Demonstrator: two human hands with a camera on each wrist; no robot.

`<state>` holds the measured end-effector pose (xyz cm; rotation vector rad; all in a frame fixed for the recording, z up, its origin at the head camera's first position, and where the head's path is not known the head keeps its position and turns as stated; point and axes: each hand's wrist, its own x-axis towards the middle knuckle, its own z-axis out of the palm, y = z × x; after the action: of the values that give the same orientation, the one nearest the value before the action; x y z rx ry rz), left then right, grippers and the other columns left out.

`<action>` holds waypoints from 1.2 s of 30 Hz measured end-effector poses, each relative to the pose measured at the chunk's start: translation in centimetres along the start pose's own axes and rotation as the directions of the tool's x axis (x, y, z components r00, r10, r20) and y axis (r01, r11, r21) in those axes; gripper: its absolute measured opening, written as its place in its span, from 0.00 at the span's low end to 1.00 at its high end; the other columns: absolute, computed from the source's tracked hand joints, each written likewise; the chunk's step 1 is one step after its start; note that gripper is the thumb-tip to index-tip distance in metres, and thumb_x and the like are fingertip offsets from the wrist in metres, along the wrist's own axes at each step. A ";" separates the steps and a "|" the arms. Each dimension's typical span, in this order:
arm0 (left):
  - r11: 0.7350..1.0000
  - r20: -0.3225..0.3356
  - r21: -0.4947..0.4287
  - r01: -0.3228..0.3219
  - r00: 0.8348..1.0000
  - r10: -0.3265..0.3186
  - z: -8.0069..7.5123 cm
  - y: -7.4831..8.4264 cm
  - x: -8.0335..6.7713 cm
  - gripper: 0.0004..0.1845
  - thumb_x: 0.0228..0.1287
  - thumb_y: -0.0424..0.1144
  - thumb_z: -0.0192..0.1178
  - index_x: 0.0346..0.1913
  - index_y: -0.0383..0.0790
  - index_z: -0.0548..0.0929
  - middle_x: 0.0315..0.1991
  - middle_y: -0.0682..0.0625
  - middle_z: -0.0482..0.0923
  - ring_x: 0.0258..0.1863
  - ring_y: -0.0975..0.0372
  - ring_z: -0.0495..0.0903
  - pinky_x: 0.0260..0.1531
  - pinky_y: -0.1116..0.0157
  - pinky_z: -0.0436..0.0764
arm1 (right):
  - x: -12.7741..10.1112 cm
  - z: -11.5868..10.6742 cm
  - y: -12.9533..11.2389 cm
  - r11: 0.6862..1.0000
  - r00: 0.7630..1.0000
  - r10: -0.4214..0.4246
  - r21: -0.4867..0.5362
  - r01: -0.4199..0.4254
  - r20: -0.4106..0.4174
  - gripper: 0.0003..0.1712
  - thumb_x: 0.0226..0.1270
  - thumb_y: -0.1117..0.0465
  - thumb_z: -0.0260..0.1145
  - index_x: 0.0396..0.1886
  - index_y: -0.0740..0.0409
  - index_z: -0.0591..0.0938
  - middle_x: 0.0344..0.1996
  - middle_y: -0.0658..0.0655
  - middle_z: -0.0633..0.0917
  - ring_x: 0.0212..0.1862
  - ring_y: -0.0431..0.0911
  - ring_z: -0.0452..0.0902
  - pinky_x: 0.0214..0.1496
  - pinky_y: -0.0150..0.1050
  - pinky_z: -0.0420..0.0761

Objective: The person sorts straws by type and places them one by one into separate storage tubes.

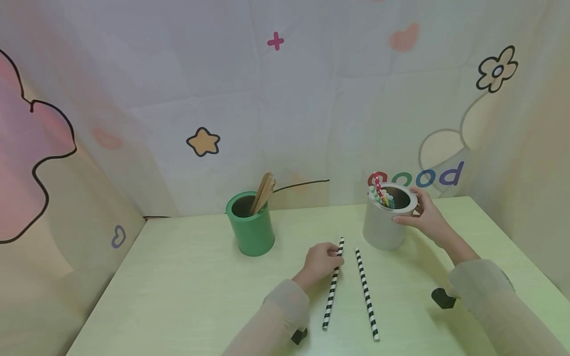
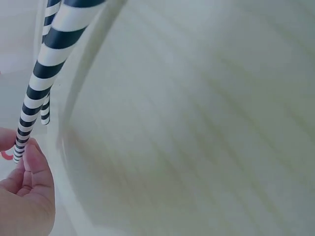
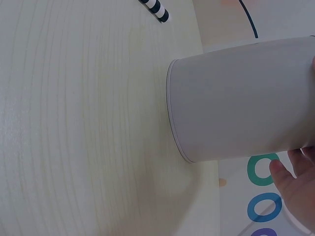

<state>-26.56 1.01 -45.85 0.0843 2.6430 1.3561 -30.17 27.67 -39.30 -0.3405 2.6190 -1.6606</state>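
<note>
My left hand [image 1: 320, 262] pinches a black-and-white striped straw [image 1: 330, 301] near its far end, between thumb and fingers. That same straw [image 2: 42, 73] runs large across the upper left of the left wrist view. A second striped straw [image 1: 367, 296] lies on the table just to its right. My right hand [image 1: 426, 217] grips a light grey cup [image 1: 383, 230] at the right side of its rim. Several colourful patterned straws [image 1: 379, 195] lean inside that cup. In the right wrist view the cup [image 3: 241, 103] hides part of the right hand's fingers.
Left of the grey cup stands a green cup [image 1: 254, 237] holding several flat wooden sticks [image 1: 264, 192]. Behind the pale wood-grain table [image 1: 178, 287] hangs a printed cloth [image 1: 200, 74]. A small dark block [image 1: 443, 298] sits below the right cuff.
</note>
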 end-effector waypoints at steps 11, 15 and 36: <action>0.997 -0.017 -0.081 0.019 1.000 -0.020 -0.3 0.5 0.0 0.12 0.49 0.37 0.62 0.39 0.41 0.80 0.29 0.55 0.77 0.26 0.67 0.73 0.24 0.72 0.74 | -0.1 0.0 -0.2 1.000 1.000 0.001 0.006 -0.001 0.000 0.53 0.54 0.58 0.65 0.66 0.61 0.38 0.65 0.69 0.48 0.66 0.65 0.43 0.61 0.60 0.55; 0.994 -0.011 -0.112 -0.013 1.000 0.012 -0.7 0.9 0.0 0.11 0.51 0.37 0.61 0.39 0.40 0.80 0.28 0.55 0.77 0.26 0.67 0.73 0.26 0.72 0.74 | -0.1 0.0 -0.3 1.000 1.000 0.003 0.006 -0.003 0.004 0.53 0.54 0.58 0.65 0.66 0.61 0.37 0.65 0.69 0.48 0.66 0.64 0.43 0.61 0.59 0.56; 0.881 -0.071 -0.437 -0.181 0.983 0.167 -4.7 7.3 -0.8 0.10 0.51 0.32 0.56 0.38 0.33 0.77 0.26 0.53 0.73 0.22 0.67 0.75 0.27 0.70 0.80 | -0.1 0.0 -0.1 1.000 1.000 -0.006 0.004 0.006 0.004 0.53 0.55 0.58 0.65 0.66 0.61 0.37 0.66 0.68 0.48 0.66 0.64 0.44 0.61 0.59 0.56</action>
<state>-26.78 1.46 -37.15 0.2477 2.3222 1.9988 -30.10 27.65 -39.25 -0.3515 2.6144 -1.6648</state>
